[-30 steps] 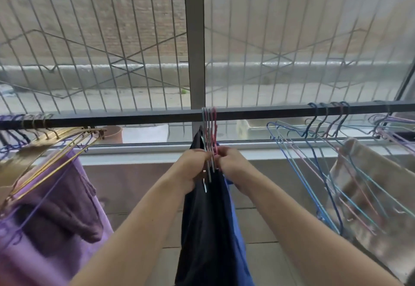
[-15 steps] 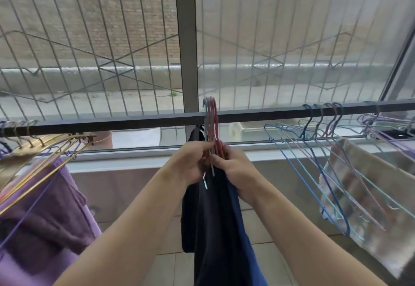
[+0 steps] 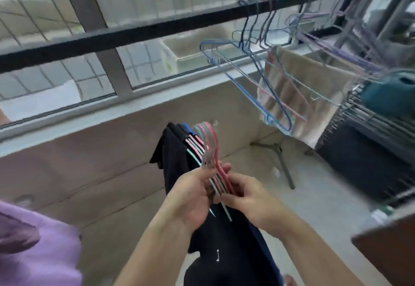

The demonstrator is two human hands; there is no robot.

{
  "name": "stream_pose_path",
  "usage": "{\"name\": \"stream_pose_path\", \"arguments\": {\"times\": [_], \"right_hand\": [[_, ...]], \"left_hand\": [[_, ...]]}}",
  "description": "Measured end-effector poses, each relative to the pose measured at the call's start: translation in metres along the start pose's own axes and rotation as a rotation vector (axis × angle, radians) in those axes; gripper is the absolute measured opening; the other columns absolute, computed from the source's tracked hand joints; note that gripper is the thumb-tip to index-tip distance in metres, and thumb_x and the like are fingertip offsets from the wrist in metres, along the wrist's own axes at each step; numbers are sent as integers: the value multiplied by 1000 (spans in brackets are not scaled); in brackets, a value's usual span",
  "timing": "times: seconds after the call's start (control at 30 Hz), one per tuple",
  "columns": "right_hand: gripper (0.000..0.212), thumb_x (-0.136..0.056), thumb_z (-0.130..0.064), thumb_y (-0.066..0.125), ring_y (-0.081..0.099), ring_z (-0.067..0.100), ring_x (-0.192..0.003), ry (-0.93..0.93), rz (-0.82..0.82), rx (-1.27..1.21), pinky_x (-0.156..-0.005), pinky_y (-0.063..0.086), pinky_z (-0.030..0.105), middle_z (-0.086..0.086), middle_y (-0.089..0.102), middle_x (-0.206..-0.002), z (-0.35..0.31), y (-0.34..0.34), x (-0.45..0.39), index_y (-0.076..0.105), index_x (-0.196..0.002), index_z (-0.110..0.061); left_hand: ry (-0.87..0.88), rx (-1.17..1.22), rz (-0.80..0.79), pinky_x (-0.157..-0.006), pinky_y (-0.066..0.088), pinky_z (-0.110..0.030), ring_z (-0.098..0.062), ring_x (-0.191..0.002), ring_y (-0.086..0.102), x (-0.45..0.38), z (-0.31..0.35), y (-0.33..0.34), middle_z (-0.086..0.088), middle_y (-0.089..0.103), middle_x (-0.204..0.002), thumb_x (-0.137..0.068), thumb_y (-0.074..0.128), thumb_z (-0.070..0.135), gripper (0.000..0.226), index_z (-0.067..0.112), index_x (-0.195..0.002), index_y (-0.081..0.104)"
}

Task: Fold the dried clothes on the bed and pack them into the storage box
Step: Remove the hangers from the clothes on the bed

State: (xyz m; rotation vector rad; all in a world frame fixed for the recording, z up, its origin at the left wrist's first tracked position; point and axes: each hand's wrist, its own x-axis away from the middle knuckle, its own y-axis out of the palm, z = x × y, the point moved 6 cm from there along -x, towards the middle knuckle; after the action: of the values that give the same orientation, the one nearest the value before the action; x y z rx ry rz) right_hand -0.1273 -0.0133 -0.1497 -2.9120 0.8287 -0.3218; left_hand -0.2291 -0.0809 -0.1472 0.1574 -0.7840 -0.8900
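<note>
- While our left hand and right hand grip the bundled hangers, these sit below the rail.
- Dark clothes hang from them, between our forearms.

Two bare forearms are showing here, no sleeves reaching them, and the left hand and right hand are wearing no gloves, rings or watch.
</note>
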Motion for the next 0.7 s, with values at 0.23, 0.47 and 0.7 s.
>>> {"name": "stream_pose_path", "arguments": {"times": [0.23, 0.47, 0.7], "right_hand": [[21, -103, -21, 54, 67, 15, -107, 307, 565, -92, -95, 56, 36, -2, 73, -109, 95, -101, 156, 73, -107, -28], [24, -103, -12, 51, 69, 16, -94, 463, 872, -127, -91, 56, 33, -3, 74, -101, 152, -126, 386, 71, -103, -26], [21, -104, -26, 53, 66, -3, -95, 649, 1236, -236, -84, 51, 19, -23, 72, -101, 193, -65, 673, 71, -107, -36]], "left_hand": [[-273, 28, -4, -90, 55, -45, -30, -98, 71, 30, -115, 79, -17, 69, -101, -89, 46, -7, 30, 0, -111, 65], [-471, -131, -145, -108, 45, -52, -37, -111, 66, 105, -240, 172, -23, 67, -123, -93, 43, -6, 31, -1, -118, 60], [-596, -383, -485, -106, 47, -46, -33, -113, 69, 267, -400, 280, -18, 71, -121, -93, 43, -3, 40, 1, -128, 60]]}}
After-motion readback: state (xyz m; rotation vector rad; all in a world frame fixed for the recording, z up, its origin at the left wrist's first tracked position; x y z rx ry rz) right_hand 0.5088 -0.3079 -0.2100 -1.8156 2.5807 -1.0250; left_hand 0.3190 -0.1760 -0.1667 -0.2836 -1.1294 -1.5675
